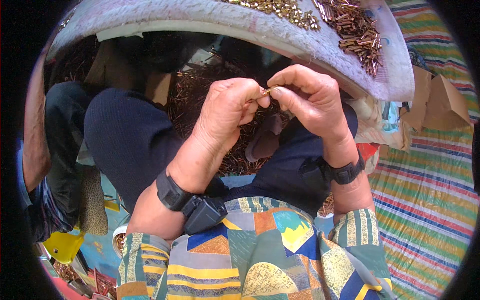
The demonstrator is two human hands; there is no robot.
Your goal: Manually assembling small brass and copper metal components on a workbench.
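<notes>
Between left hand (226,104) and right hand (316,102): small gold-coloured piece (268,92), pinched.

A patchwork-print shirt (202,267) in green, yellow, blue and rust is worn with dark, ribbed trousers (127,132). The left forearm (194,162) is encircled by a black strap (171,194) bearing a boxy black module (206,215); the right forearm (351,194), by a black band (346,173).

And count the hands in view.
2: the left hand and the right hand, meeting at a small gold-coloured piece. A co-worker's forearm shows at left, its hand unseen.
</notes>
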